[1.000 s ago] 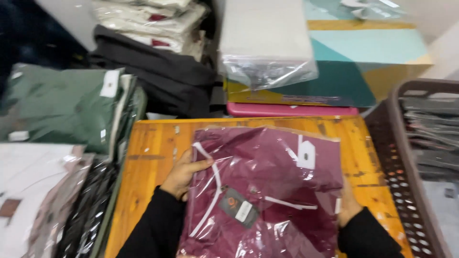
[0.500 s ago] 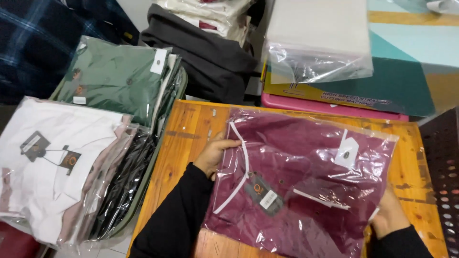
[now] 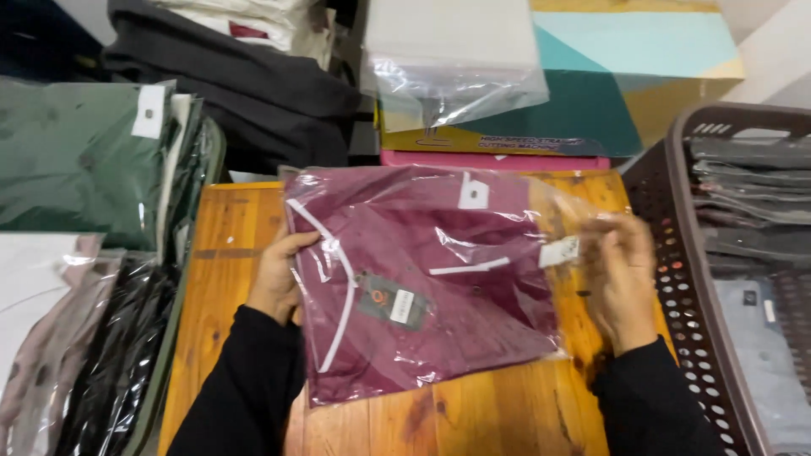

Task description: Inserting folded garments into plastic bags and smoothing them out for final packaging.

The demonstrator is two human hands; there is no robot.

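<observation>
Wooden table (image 3: 507,414), hands (image 3: 623,283) at bag (image 3: 422,279) edges

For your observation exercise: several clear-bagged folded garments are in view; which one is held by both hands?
The maroon bagged garment on the wooden table, between left hand and right hand; the green one lies untouched.

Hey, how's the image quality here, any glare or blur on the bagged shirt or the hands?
Head view: white glare streaks the bagged maroon shirt; the right hand is motion-blurred behind the plastic; the left hand is fairly sharp; the basket is slightly soft at the frame edge.
</observation>
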